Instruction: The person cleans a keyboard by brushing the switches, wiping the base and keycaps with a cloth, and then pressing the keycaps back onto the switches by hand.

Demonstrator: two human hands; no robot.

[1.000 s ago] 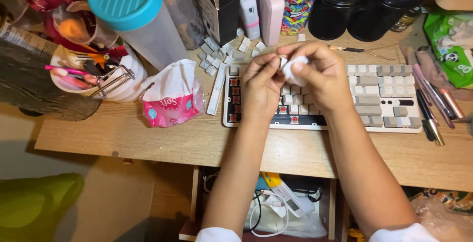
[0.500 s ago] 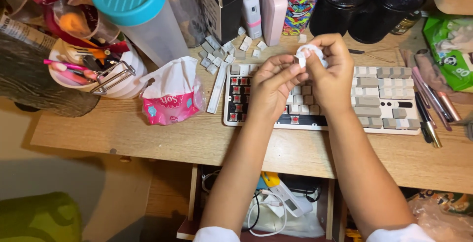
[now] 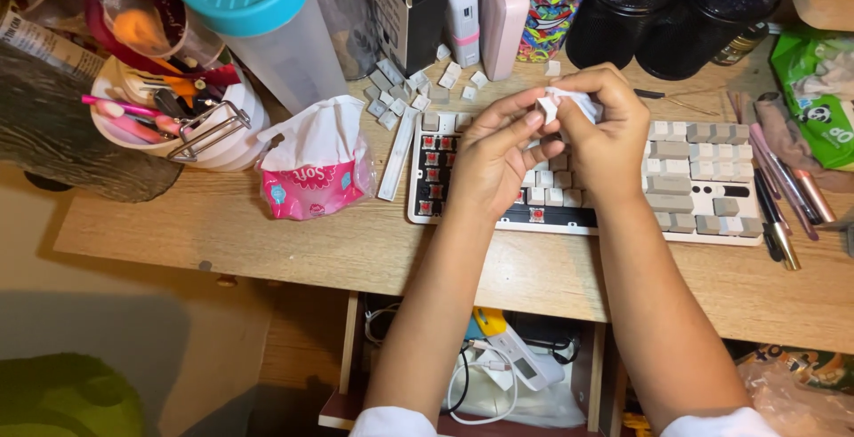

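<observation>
Both hands were up over the keyboard [image 3: 694, 179], left hand [image 3: 494, 157] pinching a small white keycap [image 3: 546, 108], right hand [image 3: 609, 130] wrapping a white tissue [image 3: 574, 99] around it. Loose keycaps [image 3: 400, 90] sat at ten o'clock.

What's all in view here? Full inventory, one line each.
keyboard: 1, white-grey, part stripped, desk centre
loose keycaps: many, grey-white, beyond keyboard's left end
tissue pack: 1, pink, left of keyboard
tumbler: 1, teal lid, back left
pens: several, right edge
desk: 1, wood
keycap: 1, white, in left hand's fingertips
tissue wad: 1, white, right hand
left hand: pinching keycap
right hand: gripping tissue wad
</observation>
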